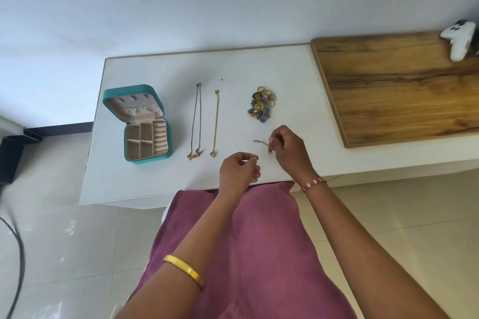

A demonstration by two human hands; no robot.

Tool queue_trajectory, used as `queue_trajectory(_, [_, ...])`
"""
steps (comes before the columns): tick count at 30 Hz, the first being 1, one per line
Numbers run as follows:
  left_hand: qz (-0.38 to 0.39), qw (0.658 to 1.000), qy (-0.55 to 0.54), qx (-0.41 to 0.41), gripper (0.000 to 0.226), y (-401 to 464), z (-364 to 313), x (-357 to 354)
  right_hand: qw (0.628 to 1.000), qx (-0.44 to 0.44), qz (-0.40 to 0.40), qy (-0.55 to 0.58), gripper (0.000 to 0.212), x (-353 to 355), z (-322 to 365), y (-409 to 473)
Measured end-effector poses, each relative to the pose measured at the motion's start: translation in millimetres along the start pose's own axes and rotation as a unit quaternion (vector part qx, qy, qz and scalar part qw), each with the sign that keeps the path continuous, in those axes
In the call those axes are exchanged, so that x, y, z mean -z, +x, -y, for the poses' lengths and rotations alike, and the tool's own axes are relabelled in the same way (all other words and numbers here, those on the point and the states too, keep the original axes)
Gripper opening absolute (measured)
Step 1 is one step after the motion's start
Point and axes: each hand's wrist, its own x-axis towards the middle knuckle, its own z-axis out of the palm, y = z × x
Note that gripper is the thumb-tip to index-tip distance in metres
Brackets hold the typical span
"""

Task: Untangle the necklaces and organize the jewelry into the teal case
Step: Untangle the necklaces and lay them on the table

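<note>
Head view: both hands work a thin chain [260,143] at lower centre; the right hand [287,149] pinches its bunched end, the left hand [238,171] pinches something tiny, probably the other end. Best drawn apart gently. Teal case [145,124] lies open at left on the white tabletop [155,184]; tiled floor below.

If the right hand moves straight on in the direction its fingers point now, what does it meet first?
The right hand points up and left, pinching a thin chain. Past the chain, bare table follows; the gold necklace looks like the first thing, though depth is unclear.
</note>
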Motion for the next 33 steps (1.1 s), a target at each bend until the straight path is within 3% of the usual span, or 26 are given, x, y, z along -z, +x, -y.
queue_trajectory(5, [-0.027,0.994,0.039,-0.103,0.015,-14,-9,6,0.983,-0.033,0.039,0.176,0.015,19,44,-7])
queue_trajectory(11, [-0.022,0.975,0.069,-0.209,0.035,-36,-34,17,0.953,-0.016,0.076,0.293,0.015,41,96,-31])
queue_trajectory(15, [-0.015,0.968,0.046,-0.247,0.024,-53,-50,30,0.949,0.001,0.060,0.308,0.013,49,117,-44])
queue_trajectory(21, [-0.014,0.969,-0.066,-0.236,0.019,-83,-52,55,0.951,0.014,-0.005,0.308,0.014,53,138,-64])
queue_trajectory(27, [-0.019,0.967,-0.095,-0.234,0.015,-105,-59,75,0.951,0.004,-0.038,0.308,0.015,47,156,-84])
queue_trajectory(33, [-0.016,0.963,-0.132,-0.233,0.009,-124,-68,81,0.974,0.052,-0.050,0.217,0.005,51,165,-104])
